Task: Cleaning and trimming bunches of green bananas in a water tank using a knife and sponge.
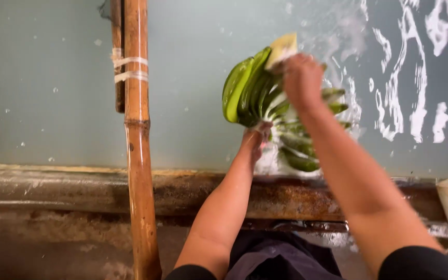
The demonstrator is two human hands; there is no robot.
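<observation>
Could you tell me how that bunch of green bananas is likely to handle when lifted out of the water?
The green banana bunch is wet and foamy, so probably slippery. It looks large and firm, likely heavy and stiff. The left hand supports it below while the right hand presses a sponge.

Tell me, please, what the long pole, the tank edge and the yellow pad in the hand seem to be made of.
Pole: bamboo, glossy brown, with ringed nodes and a white tape binding. Tank edge: probably concrete or rusted metal, rough, stained brown. Yellow pad: likely a soft sponge, matt, pressed by the right hand against the green bananas; the material is not certain.
</observation>
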